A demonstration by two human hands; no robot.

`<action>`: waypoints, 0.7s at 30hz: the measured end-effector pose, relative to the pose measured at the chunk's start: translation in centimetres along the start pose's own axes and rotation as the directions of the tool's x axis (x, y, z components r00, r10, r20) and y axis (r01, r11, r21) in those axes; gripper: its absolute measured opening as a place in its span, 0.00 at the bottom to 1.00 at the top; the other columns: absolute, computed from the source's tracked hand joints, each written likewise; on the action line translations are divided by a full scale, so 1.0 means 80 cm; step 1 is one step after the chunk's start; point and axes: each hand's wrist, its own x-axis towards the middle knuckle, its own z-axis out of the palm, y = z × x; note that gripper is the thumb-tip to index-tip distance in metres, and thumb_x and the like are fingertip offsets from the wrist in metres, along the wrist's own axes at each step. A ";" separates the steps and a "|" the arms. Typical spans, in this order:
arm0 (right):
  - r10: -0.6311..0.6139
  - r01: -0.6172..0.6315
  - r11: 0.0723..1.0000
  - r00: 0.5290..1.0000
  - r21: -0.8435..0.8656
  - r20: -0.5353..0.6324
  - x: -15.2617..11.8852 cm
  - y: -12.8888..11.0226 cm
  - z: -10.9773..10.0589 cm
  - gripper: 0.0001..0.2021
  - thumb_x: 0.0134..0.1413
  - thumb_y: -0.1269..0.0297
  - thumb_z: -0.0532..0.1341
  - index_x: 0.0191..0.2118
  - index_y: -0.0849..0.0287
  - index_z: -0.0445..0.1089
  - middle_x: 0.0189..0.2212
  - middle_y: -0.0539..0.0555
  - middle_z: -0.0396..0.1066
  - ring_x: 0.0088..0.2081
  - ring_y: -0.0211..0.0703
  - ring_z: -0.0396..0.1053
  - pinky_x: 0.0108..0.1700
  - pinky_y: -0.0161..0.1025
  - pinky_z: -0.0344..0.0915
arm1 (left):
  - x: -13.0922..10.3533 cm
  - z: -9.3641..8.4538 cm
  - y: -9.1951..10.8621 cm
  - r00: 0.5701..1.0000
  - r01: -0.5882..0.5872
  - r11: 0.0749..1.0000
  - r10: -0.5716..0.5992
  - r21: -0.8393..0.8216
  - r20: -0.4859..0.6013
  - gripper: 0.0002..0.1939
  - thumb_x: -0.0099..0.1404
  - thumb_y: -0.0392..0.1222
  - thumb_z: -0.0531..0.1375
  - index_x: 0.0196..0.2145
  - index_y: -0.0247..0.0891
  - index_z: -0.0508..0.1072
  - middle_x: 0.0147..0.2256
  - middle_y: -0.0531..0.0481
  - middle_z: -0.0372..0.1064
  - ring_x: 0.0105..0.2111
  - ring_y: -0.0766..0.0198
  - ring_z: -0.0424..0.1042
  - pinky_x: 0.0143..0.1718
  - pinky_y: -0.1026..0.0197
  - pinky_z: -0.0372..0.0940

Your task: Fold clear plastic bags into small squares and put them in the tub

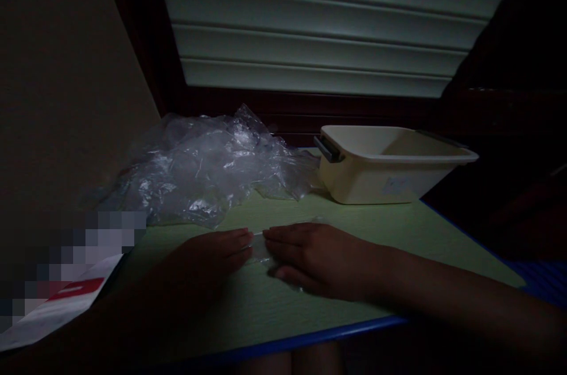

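A small clear plastic bag (261, 252) lies flat on the green tabletop (283, 316). My left hand (221, 251) rests on its left part, fingers stretched out and pointing right. From the other side my right hand (310, 257) lies palm down over the bag, its fingers extended toward the left. A narrow gap with shiny plastic shows between the fingertips of both hands. Behind them a large heap of crumpled clear plastic bags (199, 162) covers the back left of the table. The scene is dim, and the undersides of both hands are hidden.
A cream plastic bin (376, 180) with a dark handle stands at the back right. Printed paper or packaging (75, 298) with a red patch lies at the left edge, partly pixelated. A slatted panel (310, 38) rises behind the table.
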 end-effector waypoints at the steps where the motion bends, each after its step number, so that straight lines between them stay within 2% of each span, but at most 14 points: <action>1: 0.025 -0.025 1.000 1.000 -0.005 0.007 -0.009 0.002 -0.002 0.22 0.68 0.60 0.51 0.56 0.73 0.67 0.58 0.71 0.65 0.59 0.56 0.64 0.60 0.48 0.61 | 0.000 -0.004 0.001 1.000 -0.021 1.000 0.021 0.008 0.014 0.25 0.64 0.27 0.46 0.52 0.39 0.72 0.55 0.47 0.70 0.52 0.60 0.71 0.56 0.61 0.64; 3: 0.093 -0.092 0.996 0.996 -0.013 0.012 -0.030 0.008 -0.007 0.22 0.68 0.61 0.50 0.57 0.72 0.67 0.58 0.70 0.65 0.59 0.56 0.65 0.60 0.49 0.61 | 0.001 -0.010 0.004 0.998 0.018 1.000 -0.019 0.025 0.057 0.25 0.65 0.25 0.46 0.53 0.38 0.72 0.56 0.46 0.68 0.54 0.58 0.70 0.57 0.57 0.63; 7: 0.252 -0.252 0.967 0.967 0.031 -0.022 -0.072 0.021 -0.009 0.22 0.68 0.62 0.48 0.59 0.69 0.66 0.60 0.66 0.63 0.60 0.51 0.64 0.61 0.46 0.61 | 0.006 -0.010 0.006 0.997 -0.031 1.000 0.031 -0.004 0.074 0.26 0.62 0.24 0.48 0.54 0.38 0.71 0.56 0.44 0.67 0.53 0.55 0.70 0.56 0.53 0.65; 10: 0.319 -0.310 0.942 0.946 0.131 -0.051 -0.089 0.027 -0.009 0.21 0.68 0.60 0.48 0.59 0.64 0.67 0.60 0.62 0.64 0.60 0.49 0.64 0.61 0.46 0.62 | 0.008 -0.009 0.006 0.995 -0.065 0.998 0.064 0.012 0.073 0.25 0.62 0.23 0.48 0.53 0.35 0.71 0.56 0.41 0.67 0.54 0.54 0.70 0.56 0.53 0.65; 15: 0.342 -0.314 0.924 0.934 0.217 -0.104 -0.073 0.035 -0.017 0.17 0.68 0.62 0.51 0.54 0.61 0.70 0.54 0.62 0.70 0.53 0.49 0.69 0.55 0.48 0.66 | 0.015 -0.015 0.015 0.998 -0.050 0.999 0.050 0.018 0.025 0.22 0.64 0.24 0.48 0.50 0.35 0.73 0.51 0.42 0.72 0.50 0.56 0.73 0.54 0.55 0.66; 17: 0.341 -0.307 0.926 0.930 0.221 -0.134 -0.058 0.044 -0.020 0.15 0.66 0.64 0.53 0.52 0.61 0.71 0.49 0.62 0.72 0.49 0.48 0.71 0.51 0.46 0.68 | 0.019 -0.017 0.018 0.999 -0.005 1.000 0.005 0.012 0.051 0.22 0.64 0.24 0.48 0.50 0.36 0.73 0.51 0.43 0.72 0.50 0.58 0.72 0.54 0.56 0.66; 21: 0.322 -0.293 0.929 0.941 0.228 -0.103 -0.032 0.065 -0.015 0.08 0.57 0.65 0.63 0.41 0.61 0.74 0.39 0.59 0.70 0.38 0.45 0.71 0.40 0.40 0.69 | 0.028 -0.021 0.023 0.997 0.028 0.999 -0.030 0.025 0.077 0.22 0.62 0.24 0.48 0.48 0.35 0.74 0.47 0.42 0.74 0.46 0.56 0.73 0.51 0.54 0.68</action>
